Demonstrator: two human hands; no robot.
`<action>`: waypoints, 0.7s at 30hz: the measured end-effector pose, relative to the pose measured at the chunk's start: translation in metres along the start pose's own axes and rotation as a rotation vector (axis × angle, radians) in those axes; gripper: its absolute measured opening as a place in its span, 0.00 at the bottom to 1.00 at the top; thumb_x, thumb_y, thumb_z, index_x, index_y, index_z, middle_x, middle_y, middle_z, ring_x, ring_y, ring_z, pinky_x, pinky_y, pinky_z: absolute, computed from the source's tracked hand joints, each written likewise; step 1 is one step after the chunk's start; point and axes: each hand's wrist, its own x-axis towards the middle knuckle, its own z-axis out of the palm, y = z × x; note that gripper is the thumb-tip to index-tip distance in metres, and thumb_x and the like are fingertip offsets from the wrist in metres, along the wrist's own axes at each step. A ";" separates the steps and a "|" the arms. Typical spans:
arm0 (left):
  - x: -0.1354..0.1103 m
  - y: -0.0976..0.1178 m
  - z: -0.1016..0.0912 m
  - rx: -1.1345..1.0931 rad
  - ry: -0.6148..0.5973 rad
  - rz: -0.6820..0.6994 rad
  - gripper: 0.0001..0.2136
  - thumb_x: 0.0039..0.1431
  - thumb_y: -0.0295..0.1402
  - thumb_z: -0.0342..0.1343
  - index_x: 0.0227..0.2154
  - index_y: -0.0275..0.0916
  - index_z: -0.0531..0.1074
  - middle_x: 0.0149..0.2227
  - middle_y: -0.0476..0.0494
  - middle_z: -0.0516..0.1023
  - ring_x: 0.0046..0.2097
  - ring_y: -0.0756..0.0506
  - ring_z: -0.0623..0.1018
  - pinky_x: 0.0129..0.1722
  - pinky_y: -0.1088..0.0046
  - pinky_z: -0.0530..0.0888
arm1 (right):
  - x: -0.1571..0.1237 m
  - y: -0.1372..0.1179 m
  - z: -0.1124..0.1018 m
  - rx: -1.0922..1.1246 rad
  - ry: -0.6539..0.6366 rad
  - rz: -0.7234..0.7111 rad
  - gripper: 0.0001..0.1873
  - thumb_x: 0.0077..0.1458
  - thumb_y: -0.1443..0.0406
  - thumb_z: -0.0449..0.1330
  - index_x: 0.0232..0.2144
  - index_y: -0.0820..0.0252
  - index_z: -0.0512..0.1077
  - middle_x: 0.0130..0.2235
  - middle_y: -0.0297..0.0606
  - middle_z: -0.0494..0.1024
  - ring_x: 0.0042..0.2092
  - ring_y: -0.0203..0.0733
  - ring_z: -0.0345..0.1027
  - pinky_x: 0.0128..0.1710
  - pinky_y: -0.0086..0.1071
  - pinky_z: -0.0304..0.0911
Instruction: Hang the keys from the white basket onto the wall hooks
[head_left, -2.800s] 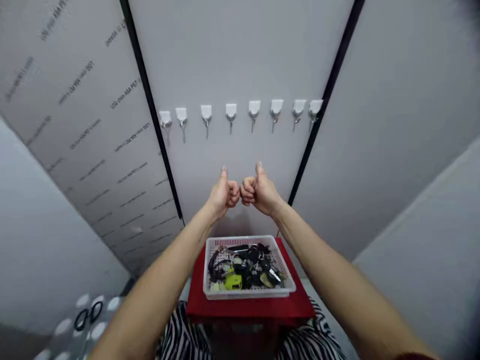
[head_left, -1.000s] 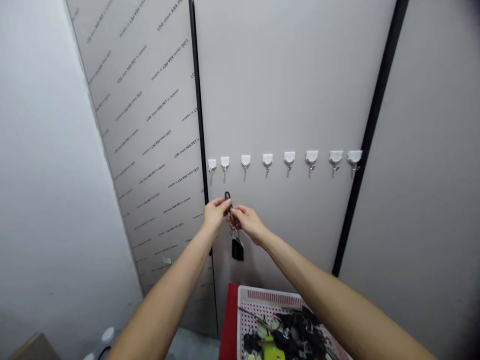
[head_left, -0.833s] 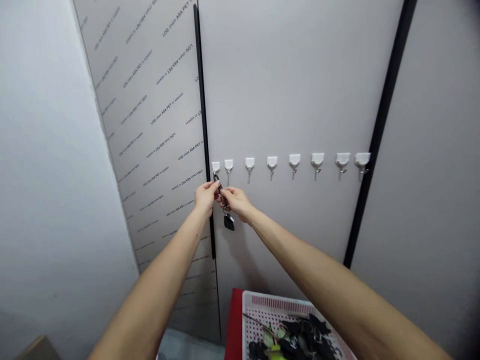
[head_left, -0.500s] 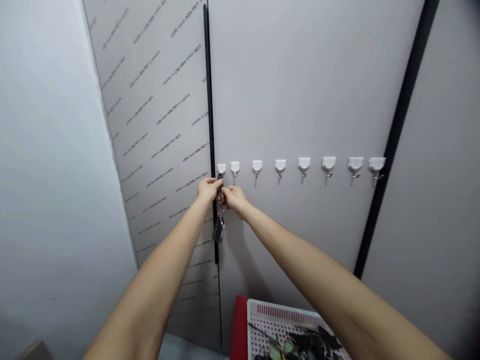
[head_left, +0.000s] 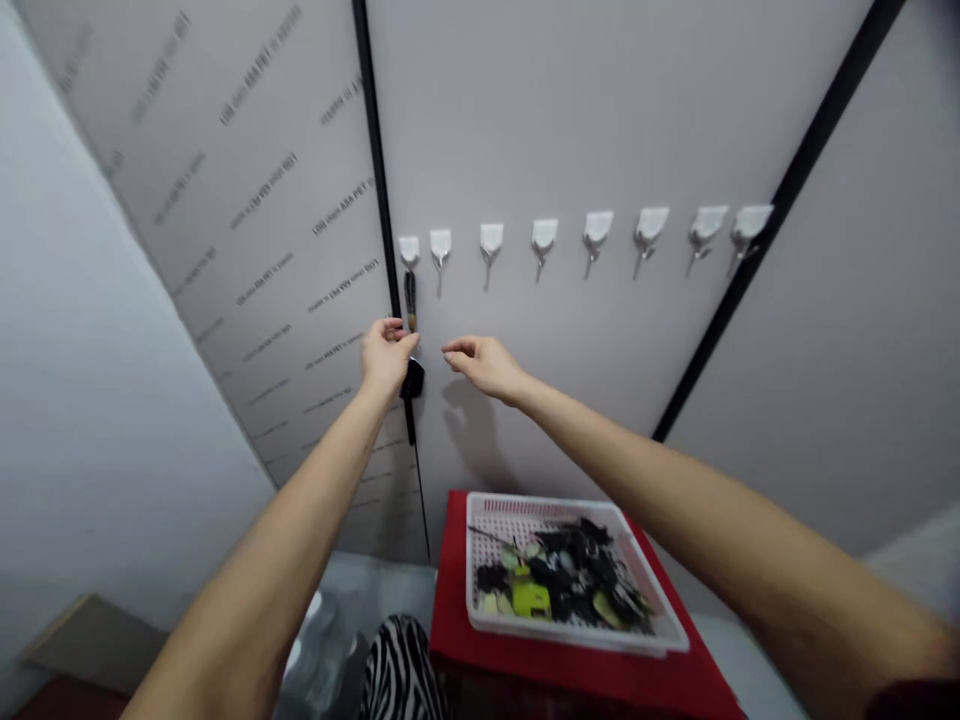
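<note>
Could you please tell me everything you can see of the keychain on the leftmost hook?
The keychain hangs straight down from the leftmost hook. Its upper part is a narrow, dark strap with a brownish lower end; below, partly hidden, a pale ring seems to lead to a black, angular fob, perhaps plastic. The thumb of the left hand crosses in front near the ring; whether they touch is unclear.

Keychain partly hidden; lettering blurred
</note>
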 end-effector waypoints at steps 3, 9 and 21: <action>-0.055 -0.027 0.001 0.058 -0.229 -0.017 0.11 0.37 0.28 0.50 0.29 0.34 0.63 0.26 0.49 0.67 0.27 0.55 0.67 0.28 0.79 0.64 | -0.061 0.037 -0.004 -0.062 -0.216 0.049 0.11 0.41 0.67 0.50 0.30 0.65 0.67 0.30 0.36 0.71 0.30 0.31 0.62 0.32 0.26 0.56; -0.173 -0.075 0.012 0.530 -1.027 0.058 0.09 0.40 0.30 0.49 0.29 0.38 0.65 0.30 0.48 0.70 0.32 0.51 0.68 0.32 0.76 0.64 | -0.170 0.099 -0.002 -0.325 -0.632 0.085 0.12 0.38 0.68 0.52 0.29 0.61 0.68 0.30 0.35 0.71 0.32 0.35 0.61 0.34 0.28 0.54; -0.205 -0.084 0.016 0.904 -1.192 0.250 0.11 0.47 0.31 0.39 0.30 0.39 0.65 0.31 0.45 0.71 0.33 0.47 0.69 0.33 0.73 0.62 | -0.188 0.112 -0.006 -0.553 -0.560 0.017 0.20 0.36 0.72 0.49 0.35 0.58 0.65 0.36 0.36 0.68 0.40 0.39 0.57 0.39 0.30 0.50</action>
